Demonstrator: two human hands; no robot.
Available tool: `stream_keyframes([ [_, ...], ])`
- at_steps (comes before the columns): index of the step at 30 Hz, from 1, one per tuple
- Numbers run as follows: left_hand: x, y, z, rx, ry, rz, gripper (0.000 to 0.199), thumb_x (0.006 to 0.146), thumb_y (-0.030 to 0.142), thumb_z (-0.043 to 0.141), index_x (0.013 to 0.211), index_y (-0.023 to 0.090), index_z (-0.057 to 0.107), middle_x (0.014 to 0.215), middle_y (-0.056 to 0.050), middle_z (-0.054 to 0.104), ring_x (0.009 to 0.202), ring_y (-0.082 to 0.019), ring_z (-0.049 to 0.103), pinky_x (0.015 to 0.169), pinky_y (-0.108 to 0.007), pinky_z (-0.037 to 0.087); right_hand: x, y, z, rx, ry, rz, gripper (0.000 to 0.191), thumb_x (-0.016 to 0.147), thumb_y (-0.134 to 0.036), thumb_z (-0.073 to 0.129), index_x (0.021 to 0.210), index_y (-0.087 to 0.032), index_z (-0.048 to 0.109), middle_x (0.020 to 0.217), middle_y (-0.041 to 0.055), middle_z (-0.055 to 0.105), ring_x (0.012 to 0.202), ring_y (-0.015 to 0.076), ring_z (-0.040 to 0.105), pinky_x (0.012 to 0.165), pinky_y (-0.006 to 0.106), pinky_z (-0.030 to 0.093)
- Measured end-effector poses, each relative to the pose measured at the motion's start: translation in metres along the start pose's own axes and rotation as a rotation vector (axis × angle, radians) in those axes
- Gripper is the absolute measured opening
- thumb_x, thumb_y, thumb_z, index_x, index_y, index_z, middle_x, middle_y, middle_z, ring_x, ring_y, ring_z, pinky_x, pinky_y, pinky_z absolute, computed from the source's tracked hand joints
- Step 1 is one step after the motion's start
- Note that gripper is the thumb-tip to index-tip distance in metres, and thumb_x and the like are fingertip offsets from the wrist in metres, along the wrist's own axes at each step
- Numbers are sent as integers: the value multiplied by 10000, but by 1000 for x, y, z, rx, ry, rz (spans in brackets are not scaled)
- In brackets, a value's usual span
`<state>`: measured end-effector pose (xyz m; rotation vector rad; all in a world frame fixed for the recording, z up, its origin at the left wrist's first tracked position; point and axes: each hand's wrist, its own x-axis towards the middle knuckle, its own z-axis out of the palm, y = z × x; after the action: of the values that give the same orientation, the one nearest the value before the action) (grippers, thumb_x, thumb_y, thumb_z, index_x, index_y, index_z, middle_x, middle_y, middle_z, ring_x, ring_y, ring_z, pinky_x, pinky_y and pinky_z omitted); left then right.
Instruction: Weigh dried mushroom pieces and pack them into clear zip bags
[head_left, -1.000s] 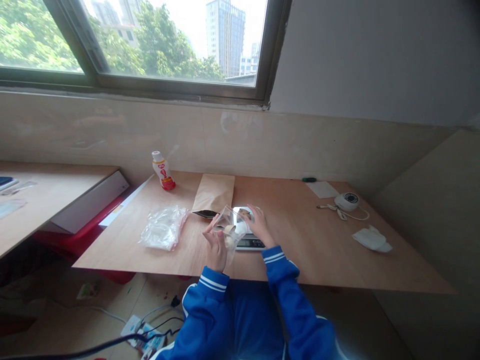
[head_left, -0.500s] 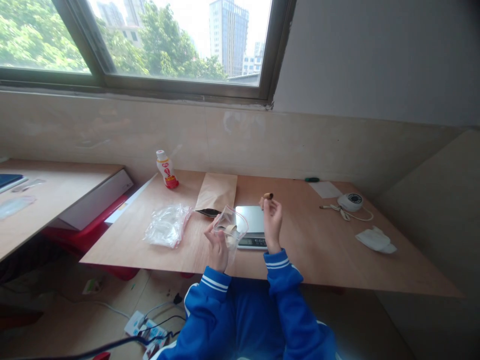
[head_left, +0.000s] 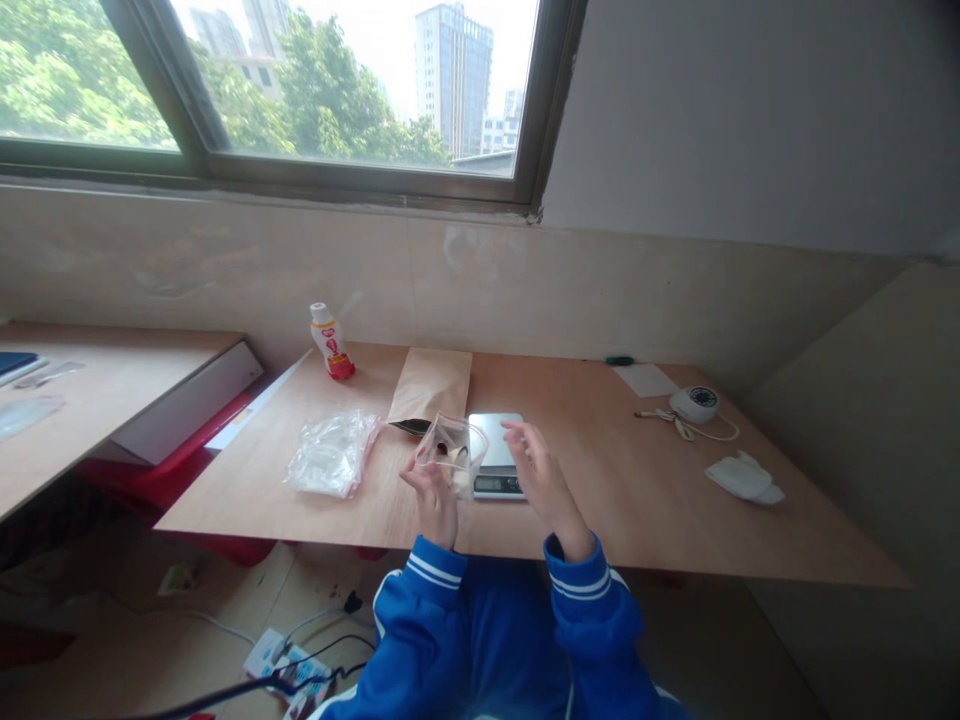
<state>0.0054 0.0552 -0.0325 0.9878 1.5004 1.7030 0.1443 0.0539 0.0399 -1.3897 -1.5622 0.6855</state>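
Note:
My left hand (head_left: 435,500) grips a clear zip bag (head_left: 459,478) with brown and pale pieces inside; the bag's mouth gapes. To its right, my right hand (head_left: 541,478) holds nothing, with its fingers apart over the right side of a silver scale (head_left: 493,436) that has a dark display. Behind the clear bag lies a brown paper pouch (head_left: 433,385), its dark opening facing me. A pile of clear plastic bags (head_left: 332,455) rests left of my left hand.
A red and white bottle (head_left: 332,345) stands at the back left of the table (head_left: 615,500). Toward the right are a white dome camera (head_left: 696,402) with its cable, a crumpled white tissue (head_left: 744,478), a paper sheet (head_left: 646,380) and a green tool (head_left: 619,361).
The brown piece has left my right hand, whose fingers have spread beside the clear bag. A dark brown piece now shows inside that bag, still in my left hand.

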Motion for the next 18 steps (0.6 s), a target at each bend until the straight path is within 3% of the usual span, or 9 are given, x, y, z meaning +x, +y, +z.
stream_keyframes([
  [4,-12,11,10,-22,7,-95,682,891,651,271,1371,168,290,1431,-199,350,1295,-269,455,1066,-467,378,-16,12,16,47,-172,119,627,804,-566,587,1320,-230,470,1235,104,602,1021,235,616,850,383,519],
  [7,-20,13,14,-98,-104,-70,672,885,668,243,1361,199,310,1481,-164,310,1321,-241,427,1074,-412,380,-18,13,24,118,-124,144,533,848,-515,548,1283,-209,515,1194,110,638,1022,242,631,883,399,516],
  [9,-19,13,12,-105,-147,10,620,895,652,247,1298,206,400,1458,-134,369,1353,-226,380,1119,-390,316,-16,12,23,168,-46,133,461,893,-494,483,1241,-202,561,1210,113,641,1046,247,630,916,405,503],
  [12,-7,14,5,-68,-118,55,532,908,588,353,1265,203,439,1414,-123,432,1360,-223,366,1136,-395,278,-14,11,11,226,27,56,421,917,-485,450,1201,-218,608,1229,93,642,1124,248,602,961,397,479],
  [15,6,19,-4,-118,-148,20,518,875,543,483,1259,196,461,1338,-115,515,1279,-225,467,1062,-371,379,-17,11,0,257,64,9,410,938,-492,402,1041,-210,682,1167,89,674,1102,237,614,945,368,486],
  [18,11,22,-9,-207,-324,-58,429,840,536,535,1040,161,598,1079,-97,665,1066,-225,610,922,-342,479,-23,11,-5,256,74,37,433,939,-505,392,961,-200,699,1067,88,709,978,222,657,859,334,516],
])
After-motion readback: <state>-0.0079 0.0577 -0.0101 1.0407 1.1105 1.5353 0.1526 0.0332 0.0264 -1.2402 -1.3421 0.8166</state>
